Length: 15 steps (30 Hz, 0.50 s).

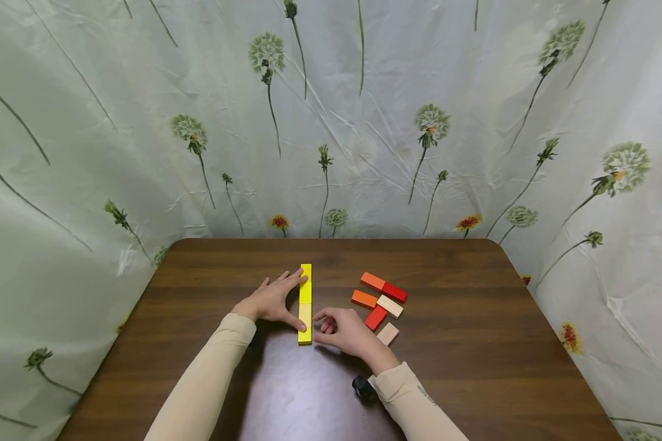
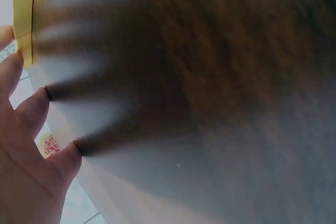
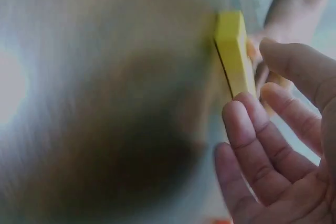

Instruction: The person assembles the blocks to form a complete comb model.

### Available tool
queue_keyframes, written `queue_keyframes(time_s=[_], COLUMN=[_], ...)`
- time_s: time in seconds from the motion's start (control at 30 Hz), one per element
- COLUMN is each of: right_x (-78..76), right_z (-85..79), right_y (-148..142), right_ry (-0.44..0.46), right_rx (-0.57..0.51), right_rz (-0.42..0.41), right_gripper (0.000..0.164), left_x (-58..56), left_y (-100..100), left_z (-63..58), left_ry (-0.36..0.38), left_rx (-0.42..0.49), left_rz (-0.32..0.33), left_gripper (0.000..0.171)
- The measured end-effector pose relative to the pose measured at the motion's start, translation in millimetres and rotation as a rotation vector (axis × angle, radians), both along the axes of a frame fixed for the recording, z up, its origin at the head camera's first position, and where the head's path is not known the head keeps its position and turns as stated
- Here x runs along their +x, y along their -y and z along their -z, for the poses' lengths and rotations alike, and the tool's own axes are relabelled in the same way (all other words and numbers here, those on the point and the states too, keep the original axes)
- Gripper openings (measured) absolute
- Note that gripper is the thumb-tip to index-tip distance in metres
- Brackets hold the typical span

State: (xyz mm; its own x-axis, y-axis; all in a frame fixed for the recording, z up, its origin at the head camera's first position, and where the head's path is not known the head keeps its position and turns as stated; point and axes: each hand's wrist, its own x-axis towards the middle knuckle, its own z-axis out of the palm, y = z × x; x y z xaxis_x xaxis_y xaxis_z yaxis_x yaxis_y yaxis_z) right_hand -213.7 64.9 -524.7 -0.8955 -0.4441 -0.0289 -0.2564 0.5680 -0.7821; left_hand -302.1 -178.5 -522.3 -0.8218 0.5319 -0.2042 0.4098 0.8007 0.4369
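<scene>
Two yellow wooden blocks, a far one (image 1: 306, 291) and a paler near one (image 1: 305, 313), lie end to end in a straight row. My left hand (image 1: 273, 301) spreads over the row from the left, its thumb touching the near block and its index finger reaching the far one. Just right of the row's near end is my right hand (image 1: 346, 331), fingers loosely bent, with nothing held. In the left wrist view, fingertips touch the yellow row (image 2: 23, 17), and other fingers rest on the table. The right wrist view shows the row's end (image 3: 230, 27) beyond the right fingertips.
Right of the hands lie an orange block (image 1: 372, 281), a red block (image 1: 394, 292), another orange block (image 1: 364, 299), another red block (image 1: 376, 318) and two plain wood blocks (image 1: 390, 306). A black object (image 1: 363, 389) is at the right wrist. A flowered curtain (image 1: 331, 122) hangs behind the brown table (image 1: 474, 343).
</scene>
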Motion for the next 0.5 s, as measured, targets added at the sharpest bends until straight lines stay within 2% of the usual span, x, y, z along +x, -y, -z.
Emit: queue_keyframes(time_s=[0.3,0.5], right_x=[-18.7,-29.7], right_z=[-22.8,-27.9], right_y=[-45,-75], right_ry=[-0.073,-0.096], right_rx=[0.047,0.089], right_rz=[0.104,0.166], right_gripper=[0.034,0.032], left_x=[-1.3,-2.0], left_y=[-1,-1], left_z=[-4.0,-3.8], left_ry=[0.019,0.018], left_rx=[0.008,0.025], left_rz=[0.003,0.010], left_gripper=[0.125,0.124])
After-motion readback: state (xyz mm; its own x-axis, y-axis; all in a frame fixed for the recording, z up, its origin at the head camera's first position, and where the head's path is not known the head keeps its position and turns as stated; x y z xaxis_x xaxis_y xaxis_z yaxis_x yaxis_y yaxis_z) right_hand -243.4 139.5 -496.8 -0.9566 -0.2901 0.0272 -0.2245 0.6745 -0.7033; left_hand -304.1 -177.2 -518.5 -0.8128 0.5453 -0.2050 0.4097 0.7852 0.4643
